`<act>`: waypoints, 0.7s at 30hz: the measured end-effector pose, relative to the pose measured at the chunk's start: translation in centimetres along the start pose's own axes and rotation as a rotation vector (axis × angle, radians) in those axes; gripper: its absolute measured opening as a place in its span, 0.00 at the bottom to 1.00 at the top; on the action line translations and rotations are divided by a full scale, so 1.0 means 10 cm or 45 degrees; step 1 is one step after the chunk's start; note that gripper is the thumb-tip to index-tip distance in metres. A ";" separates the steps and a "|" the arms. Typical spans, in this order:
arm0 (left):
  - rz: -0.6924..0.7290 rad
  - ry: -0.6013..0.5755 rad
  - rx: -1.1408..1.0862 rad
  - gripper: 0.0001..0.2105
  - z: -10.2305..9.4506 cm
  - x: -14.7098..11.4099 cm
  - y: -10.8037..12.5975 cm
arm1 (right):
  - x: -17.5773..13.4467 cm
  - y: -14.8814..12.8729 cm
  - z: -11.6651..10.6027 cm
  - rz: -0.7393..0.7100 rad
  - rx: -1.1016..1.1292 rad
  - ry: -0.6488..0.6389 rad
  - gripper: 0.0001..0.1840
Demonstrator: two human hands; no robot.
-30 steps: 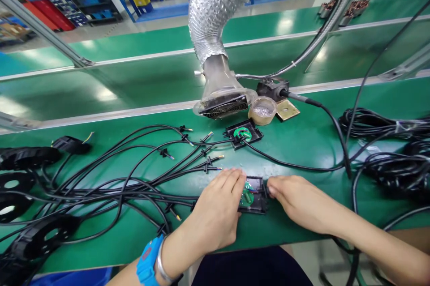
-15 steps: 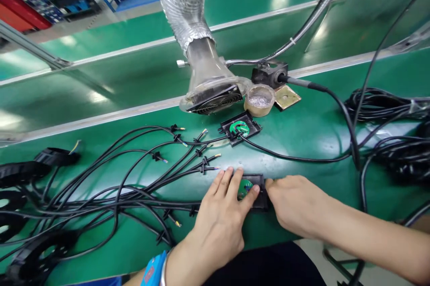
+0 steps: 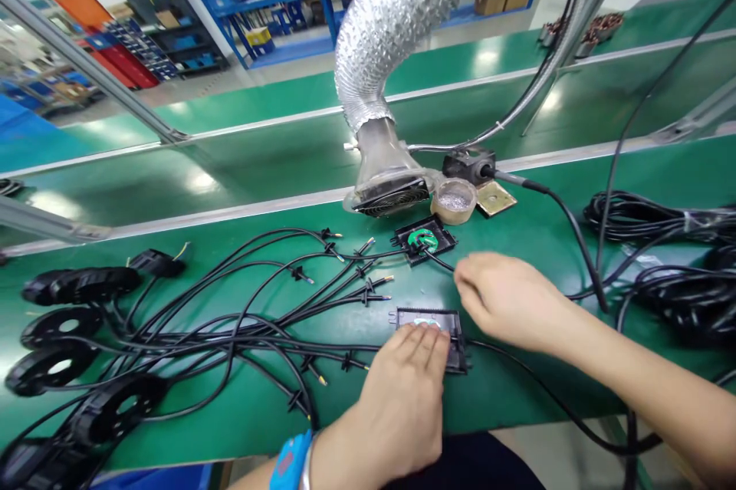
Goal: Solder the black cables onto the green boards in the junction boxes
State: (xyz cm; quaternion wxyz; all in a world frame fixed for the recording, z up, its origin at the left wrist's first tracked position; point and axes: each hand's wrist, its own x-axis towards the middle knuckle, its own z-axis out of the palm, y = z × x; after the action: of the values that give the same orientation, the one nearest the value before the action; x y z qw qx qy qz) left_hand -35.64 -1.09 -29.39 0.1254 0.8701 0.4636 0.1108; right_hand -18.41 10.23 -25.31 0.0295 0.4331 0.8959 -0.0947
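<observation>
My left hand (image 3: 402, 398) lies over the near black plastic housing (image 3: 457, 333), its fingers together and pressed flat on the board inside. Only a pale green sliver of that circuit board (image 3: 425, 322) shows above my fingertips. A black cable (image 3: 517, 367) leaves the housing's right side and droops past the bench edge. Higher up, my right hand (image 3: 511, 302) is closed with curled fingers, right over the cable of the far housing. What is in its fingers, if anything, is hidden. That far housing (image 3: 442, 235) holds a round green board (image 3: 422, 239) with cables at both sides.
Black cables (image 3: 241, 337) with stripped ends spread left, joined to black rings (image 3: 60, 329). A fume extractor (image 3: 391, 195) hangs over the bench, beside a solder tub (image 3: 454, 202), a soldering iron stand (image 3: 468, 166) and a sponge tray (image 3: 494, 198). Coiled cables (image 3: 638, 218) lie right.
My right hand has moved from the near housing's right edge up toward the far housing's cable. My left fingers have drawn together over the board. The view has tilted up.
</observation>
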 end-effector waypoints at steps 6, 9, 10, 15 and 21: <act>-0.328 0.222 -0.086 0.22 -0.39 0.61 -0.59 | 0.50 0.09 0.13 0.109 0.195 0.159 0.09; -0.412 0.180 0.071 0.35 -0.36 1.01 -0.81 | 0.42 0.11 0.13 0.167 0.322 0.210 0.08; -0.392 0.153 0.090 0.39 -0.34 1.09 -0.84 | 0.36 0.12 0.10 0.183 0.366 0.218 0.09; -0.138 -0.010 0.081 0.39 -0.40 1.04 -0.84 | 0.02 0.25 -0.01 0.198 0.593 0.163 0.14; -0.082 -0.198 -0.045 0.38 -0.49 0.74 -0.82 | -0.07 0.40 0.27 -0.136 0.535 0.182 0.12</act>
State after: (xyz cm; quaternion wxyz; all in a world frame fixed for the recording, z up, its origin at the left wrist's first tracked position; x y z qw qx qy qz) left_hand -39.52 10.07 -26.85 0.1800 0.8583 0.4782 0.0469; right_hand -14.98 11.60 -28.39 -0.1301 0.3872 0.8779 -0.2497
